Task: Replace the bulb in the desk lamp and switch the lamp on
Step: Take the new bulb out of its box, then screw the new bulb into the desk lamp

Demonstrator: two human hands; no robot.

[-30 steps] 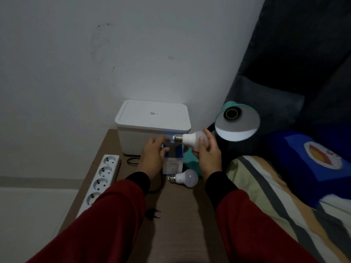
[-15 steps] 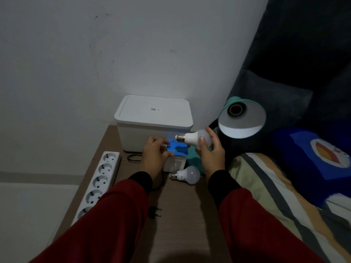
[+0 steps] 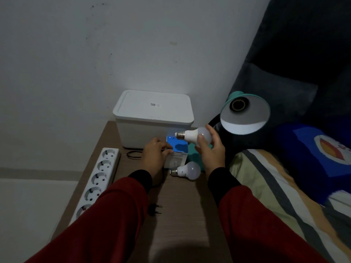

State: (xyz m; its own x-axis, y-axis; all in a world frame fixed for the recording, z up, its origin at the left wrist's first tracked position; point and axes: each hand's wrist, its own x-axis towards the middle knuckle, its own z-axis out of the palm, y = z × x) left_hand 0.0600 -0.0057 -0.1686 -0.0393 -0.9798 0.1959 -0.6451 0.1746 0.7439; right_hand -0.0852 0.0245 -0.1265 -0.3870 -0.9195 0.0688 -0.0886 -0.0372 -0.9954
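Note:
My right hand (image 3: 209, 151) holds a white bulb (image 3: 191, 136) sideways, its metal screw base pointing left, just below and left of the teal lamp shade (image 3: 245, 112). The shade faces me and its socket (image 3: 237, 105) is empty and dark. My left hand (image 3: 154, 155) rests on a small blue and white bulb box (image 3: 176, 150) standing on the table; whether it grips it I cannot tell. A second white bulb (image 3: 187, 170) lies on the table in front of the box.
A white lidded bin (image 3: 153, 118) stands against the wall behind the box. A white power strip (image 3: 96, 179) lies along the brown table's left edge (image 3: 85, 179). A loose black plug (image 3: 154, 209) lies between my arms. A bed with a striped blanket (image 3: 275, 186) adjoins on the right.
The view has shifted slightly. The box's blue top now shows under the bulb's base. My right hand still holds the bulb in much the same place beside the shade.

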